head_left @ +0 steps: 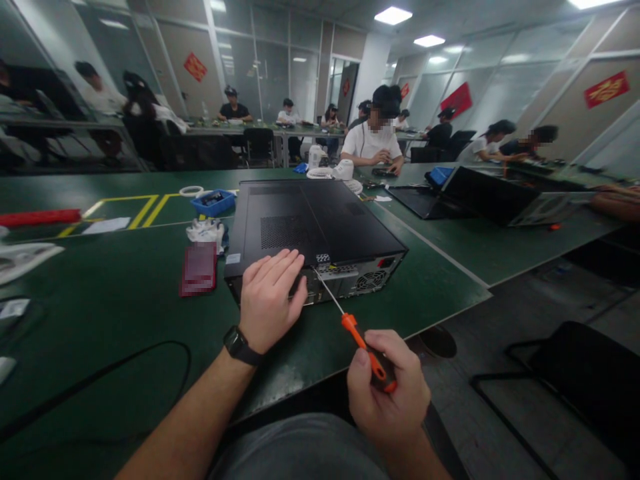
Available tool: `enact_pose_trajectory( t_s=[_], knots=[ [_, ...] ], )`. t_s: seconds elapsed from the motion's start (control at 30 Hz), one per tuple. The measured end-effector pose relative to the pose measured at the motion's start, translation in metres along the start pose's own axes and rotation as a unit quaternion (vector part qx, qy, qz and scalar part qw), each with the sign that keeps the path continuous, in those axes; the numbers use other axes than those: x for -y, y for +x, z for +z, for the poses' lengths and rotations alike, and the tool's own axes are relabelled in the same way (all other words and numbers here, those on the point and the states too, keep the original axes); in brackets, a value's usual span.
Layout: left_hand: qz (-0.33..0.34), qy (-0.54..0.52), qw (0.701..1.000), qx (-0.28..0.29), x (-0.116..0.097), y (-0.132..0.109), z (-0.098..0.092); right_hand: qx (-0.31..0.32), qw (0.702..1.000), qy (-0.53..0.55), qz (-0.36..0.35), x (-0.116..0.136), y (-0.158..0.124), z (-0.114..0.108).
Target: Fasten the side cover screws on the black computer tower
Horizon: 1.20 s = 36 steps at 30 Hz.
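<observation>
A black desktop computer case [315, 223] lies flat on the green table [115, 313], its rear panel facing me. My left hand [270, 300] rests flat on the near top edge of the case, fingers stretched out. My right hand [387, 393] is closed round the orange and black handle of a screwdriver [357, 337]. The thin shaft points up and left, with its tip against the upper rear edge of the case beside my left fingers.
A red flat object [199, 268], white gloves [205, 231] and a blue parts tray [214, 202] lie left of the case. A black cable [100, 377] crosses the table. Another open case [500, 193] lies at right. A black chair [575, 380] stands lower right. Several people sit at far tables.
</observation>
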<state>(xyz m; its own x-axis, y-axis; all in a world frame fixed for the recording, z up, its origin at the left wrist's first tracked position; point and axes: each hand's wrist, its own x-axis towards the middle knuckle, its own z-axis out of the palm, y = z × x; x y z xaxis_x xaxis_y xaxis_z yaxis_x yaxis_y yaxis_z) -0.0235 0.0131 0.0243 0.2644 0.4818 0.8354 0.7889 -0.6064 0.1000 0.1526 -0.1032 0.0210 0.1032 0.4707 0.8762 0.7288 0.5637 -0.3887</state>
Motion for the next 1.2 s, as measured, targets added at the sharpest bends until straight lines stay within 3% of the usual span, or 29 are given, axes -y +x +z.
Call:
enact_pose_trajectory(
  t_s=[0.13, 0.43, 0.57, 0.63, 0.77, 0.83, 1.0, 1.1, 1.2],
  knots=[
    [0.001, 0.002, 1.000, -0.001, -0.001, 0.000, 0.000, 0.014, 0.999, -0.029, 0.025, 0.004, 0.003, -0.004],
    [0.000, -0.004, 1.000, 0.009, 0.001, 0.001, -0.001, 0.021, 1.000, 0.015, 0.012, 0.001, 0.004, 0.000],
    [0.011, -0.020, 0.999, 0.041, 0.005, 0.000, -0.012, 0.021, 1.000, 0.012, 0.003, 0.002, 0.004, 0.000],
    [0.000, -0.018, 1.000, 0.025, 0.010, -0.003, -0.022, 0.021, 1.000, 0.011, -0.001, 0.001, 0.004, 0.000],
    [-0.080, 0.052, 0.993, -0.069, 0.036, -0.013, -0.044, 0.012, 1.000, 0.015, 0.001, 0.000, 0.004, 0.001],
    [-0.150, 0.087, 0.981, -0.085, 0.055, -0.018, -0.052, 0.010, 1.000, 0.019, -0.001, -0.001, 0.003, 0.001],
    [-0.287, 0.060, 0.955, -0.039, 0.106, -0.025, -0.060, 0.007, 1.000, 0.025, -0.003, -0.002, 0.002, 0.002],
    [-0.307, 0.099, 0.944, 0.071, 0.134, -0.028, -0.058, 0.005, 1.000, 0.026, 0.003, -0.002, 0.000, 0.003],
    [-0.317, 0.103, 0.934, 0.128, 0.157, -0.035, -0.051, 0.007, 1.000, 0.026, 0.008, -0.003, -0.001, 0.003]
  ],
)
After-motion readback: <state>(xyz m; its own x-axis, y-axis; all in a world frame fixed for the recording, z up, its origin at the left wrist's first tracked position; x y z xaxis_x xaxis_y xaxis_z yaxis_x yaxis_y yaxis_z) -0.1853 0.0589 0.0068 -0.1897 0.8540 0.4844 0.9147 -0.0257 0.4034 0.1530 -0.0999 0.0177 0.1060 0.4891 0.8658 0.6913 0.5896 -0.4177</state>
